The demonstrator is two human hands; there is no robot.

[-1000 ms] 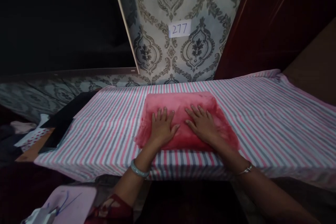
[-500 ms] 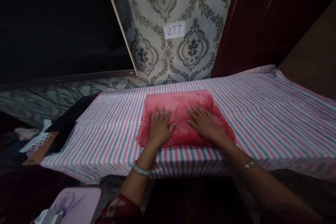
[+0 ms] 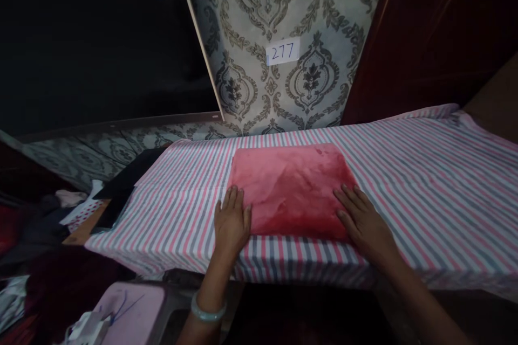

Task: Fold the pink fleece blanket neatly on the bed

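Observation:
A folded pink-red plush cloth lies flat near the front edge of the table, its pile showing lighter and darker patches. My left hand rests on its left edge, fingers stretched forward and lying flat. On the opposite edge lies my right hand, palm down, with its fingers extended over the cloth's right side. Neither hand grasps anything. A pale bangle circles my left wrist.
A striped tablecloth covers the table and hangs over its front. Behind stand a dark screen, patterned wallpaper with a "277" paper label, and a dark red panel. A pink stool is at lower left.
My hands have moved apart from the middle of the plush cloth to its left and right edges. The cloth looks flatter and smoother. The view has shifted slightly.

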